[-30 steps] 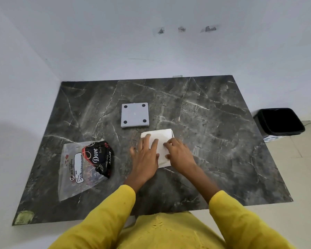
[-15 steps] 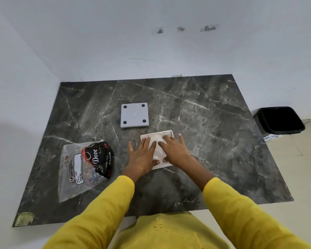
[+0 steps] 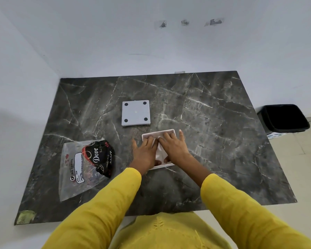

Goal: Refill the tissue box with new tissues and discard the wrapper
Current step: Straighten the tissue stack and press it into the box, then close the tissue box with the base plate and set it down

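A white open tissue box (image 3: 167,131) lies on the dark marble table (image 3: 214,133), near the middle front. White tissues (image 3: 159,152) fill it. My left hand (image 3: 145,153) and my right hand (image 3: 174,146) lie flat on the tissues, fingers spread, pressing down inside the box rim. The grey square box lid (image 3: 136,113), with a black dot at each corner, rests behind the box. The clear plastic wrapper (image 3: 83,164) with black Dove print lies flat and empty to the left.
A black waste bin (image 3: 284,119) stands on the floor off the table's right edge. White walls close the back and left sides. A greenish patch (image 3: 26,216) marks the table's front left corner. Yellow sleeves cover both forearms.
Both hands have slid forward over the tissues, which have sunk from a loose sheet stack into the box; the box rim shows around them now.
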